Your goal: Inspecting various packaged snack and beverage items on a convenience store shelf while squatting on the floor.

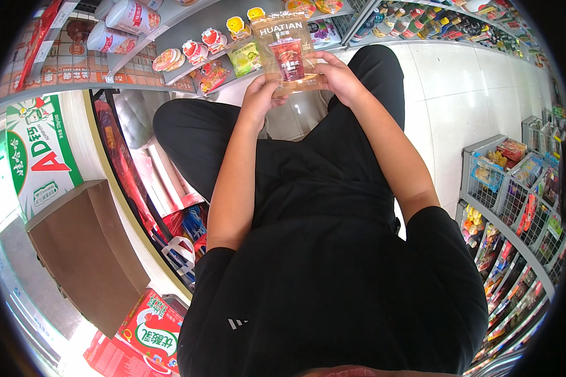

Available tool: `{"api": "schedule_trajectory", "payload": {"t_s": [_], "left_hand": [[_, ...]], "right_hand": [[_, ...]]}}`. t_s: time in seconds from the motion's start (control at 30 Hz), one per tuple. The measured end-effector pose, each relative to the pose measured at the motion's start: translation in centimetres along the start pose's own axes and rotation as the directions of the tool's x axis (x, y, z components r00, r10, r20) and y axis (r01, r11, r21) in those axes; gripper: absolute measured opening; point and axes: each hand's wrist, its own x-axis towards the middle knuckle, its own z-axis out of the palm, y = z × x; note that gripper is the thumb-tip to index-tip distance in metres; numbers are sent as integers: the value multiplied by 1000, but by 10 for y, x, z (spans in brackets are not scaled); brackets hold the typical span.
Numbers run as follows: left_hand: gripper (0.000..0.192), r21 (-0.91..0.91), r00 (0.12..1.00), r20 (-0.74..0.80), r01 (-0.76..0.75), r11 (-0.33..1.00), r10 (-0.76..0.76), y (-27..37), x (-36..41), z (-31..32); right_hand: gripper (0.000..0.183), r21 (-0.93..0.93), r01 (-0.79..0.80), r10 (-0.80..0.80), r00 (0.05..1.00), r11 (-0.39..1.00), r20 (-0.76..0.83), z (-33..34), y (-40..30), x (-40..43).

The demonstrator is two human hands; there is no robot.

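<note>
Both my hands hold a brown plastic pouch (287,54) with a picture of a red drink in a cup on its front, upright before me at the top middle. My left hand (262,96) grips its lower left corner between thumb and fingers. On the pouch's right edge, my right hand (337,77) has its thumb and fingers closed on the side. Behind the pouch stand small character-topped packs (213,40) and a green pouch (245,59) on a low shelf.
Grey shelving (184,70) curves across the upper left with white tubs (133,18). Milk drink cartons (42,151) and an open brown cardboard box (89,254) lie left. Bottles (401,23) line the top right; wire baskets of snacks (486,174) stand right.
</note>
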Motion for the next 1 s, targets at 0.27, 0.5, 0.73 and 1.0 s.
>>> {"api": "schedule_trajectory", "payload": {"t_s": [0.27, 0.5, 0.73, 1.0], "left_hand": [[26, 3, 1000, -6, 5, 1000, -5, -2, 2, -1], [31, 29, 999, -31, -15, 999, 16, -1, 1, -1], [33, 23, 999, -45, -23, 999, 24, -1, 1, -1], [33, 33, 999, -46, -23, 999, 25, -2, 2, -1]], "right_hand": [[40, 12, -1, 1, 1000, 1000, -9, -1, 1, 0], [42, 21, 18, -17, 1000, 1000, -5, -2, 5, 3], [43, 22, 47, -47, 999, 999, -9, -1, 5, 4], [41, 55, 41, -42, 999, 998, 19, -1, 4, 4]]}}
